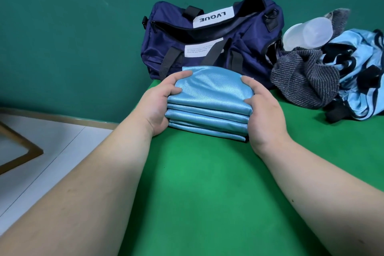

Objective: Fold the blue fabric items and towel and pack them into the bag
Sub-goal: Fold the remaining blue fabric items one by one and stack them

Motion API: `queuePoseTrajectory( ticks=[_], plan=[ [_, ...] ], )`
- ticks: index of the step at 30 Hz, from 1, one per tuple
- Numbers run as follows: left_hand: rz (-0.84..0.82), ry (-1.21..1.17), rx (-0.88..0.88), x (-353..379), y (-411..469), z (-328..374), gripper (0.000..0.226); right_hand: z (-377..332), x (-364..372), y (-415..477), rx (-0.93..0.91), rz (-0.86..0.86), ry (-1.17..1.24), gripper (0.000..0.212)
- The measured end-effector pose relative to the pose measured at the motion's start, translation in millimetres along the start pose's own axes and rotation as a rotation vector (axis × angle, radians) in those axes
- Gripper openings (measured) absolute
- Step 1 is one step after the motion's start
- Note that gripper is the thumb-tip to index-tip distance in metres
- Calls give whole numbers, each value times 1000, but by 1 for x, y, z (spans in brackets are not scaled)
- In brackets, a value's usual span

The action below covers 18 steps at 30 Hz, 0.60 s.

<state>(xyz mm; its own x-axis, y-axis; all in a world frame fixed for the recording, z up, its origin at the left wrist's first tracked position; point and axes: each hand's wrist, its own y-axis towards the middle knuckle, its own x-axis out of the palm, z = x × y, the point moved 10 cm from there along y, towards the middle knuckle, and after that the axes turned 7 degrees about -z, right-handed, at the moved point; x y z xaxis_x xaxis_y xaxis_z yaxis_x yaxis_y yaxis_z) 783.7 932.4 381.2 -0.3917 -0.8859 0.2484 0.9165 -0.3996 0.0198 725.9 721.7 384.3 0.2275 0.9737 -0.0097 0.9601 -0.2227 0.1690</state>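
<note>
Left hand (162,100) and right hand (264,106) grip fabric stack (209,97) on desk (197,172), stack hiding bag (245,33) base; towel (305,81), cup (307,33), blue heap (361,89) at right.

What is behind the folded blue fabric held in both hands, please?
The navy bag stands right behind the fabric, its top zip open. The fabric covers the bag's lower front edge, and the left hand and right hand hide the fabric's sides.
</note>
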Motion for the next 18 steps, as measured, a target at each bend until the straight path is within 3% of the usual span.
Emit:
queuePoseTrajectory(
  ticks=[7, 11, 14, 18],
  plan=[
    [6, 17, 106, 2, -6, 12, 51, -6, 3, 0, 15, -87, 106, 52],
    [-8, 16, 263, 6, -25, 27, 46, -20, 12, -1, -33, -169, 233, 49],
    [8, 237, 332, 12, -43, 26, 60, -35, 8, -4, -105, -155, 160, 50],
    [232, 501, 272, 15, -76, 21, 64, -49, -6, -16, -119, -125, 135, 48]
  ],
)
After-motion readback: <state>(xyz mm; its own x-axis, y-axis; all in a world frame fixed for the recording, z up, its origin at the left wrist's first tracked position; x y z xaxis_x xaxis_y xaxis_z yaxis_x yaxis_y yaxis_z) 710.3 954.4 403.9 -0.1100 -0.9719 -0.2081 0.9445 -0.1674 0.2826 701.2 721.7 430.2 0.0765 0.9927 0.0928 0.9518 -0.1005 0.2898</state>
